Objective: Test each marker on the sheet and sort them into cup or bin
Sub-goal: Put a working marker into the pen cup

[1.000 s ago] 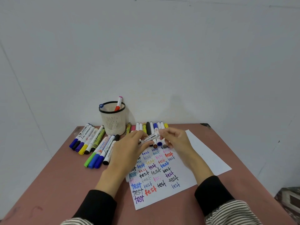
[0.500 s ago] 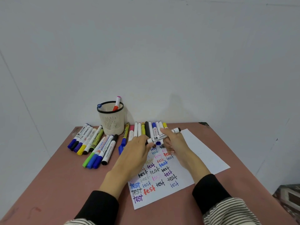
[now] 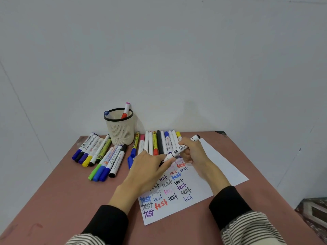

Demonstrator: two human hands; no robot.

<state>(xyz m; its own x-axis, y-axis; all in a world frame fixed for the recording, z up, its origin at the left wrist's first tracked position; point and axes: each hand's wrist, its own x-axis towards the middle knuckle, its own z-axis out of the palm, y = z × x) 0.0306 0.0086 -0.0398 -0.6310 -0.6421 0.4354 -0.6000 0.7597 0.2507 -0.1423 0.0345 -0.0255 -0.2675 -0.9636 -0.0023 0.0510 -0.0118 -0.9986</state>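
Observation:
A white whiteboard marker [image 3: 180,150] with black ends slants over the top of the paper sheet [image 3: 221,167], which is covered with "test" words in several colours. My right hand [image 3: 194,153] grips the marker's barrel. My left hand [image 3: 146,167] pinches its lower black cap end [image 3: 161,162]. A row of markers [image 3: 160,142] lies just behind the sheet. The cream mesh cup [image 3: 121,133] stands at the back left and holds a red marker [image 3: 126,110] and a blue-capped one [image 3: 106,113]. No bin is in view.
Two fans of markers lie left of the sheet, one by the cup [image 3: 92,149] and one nearer me [image 3: 109,163]. A blue marker [image 3: 133,152] lies beside my left hand. The brown table [image 3: 62,200] ends at a white wall behind.
My right hand has lifted the marker from over the row and tilted its far end up. My left hand has slid to the marker's lower cap end.

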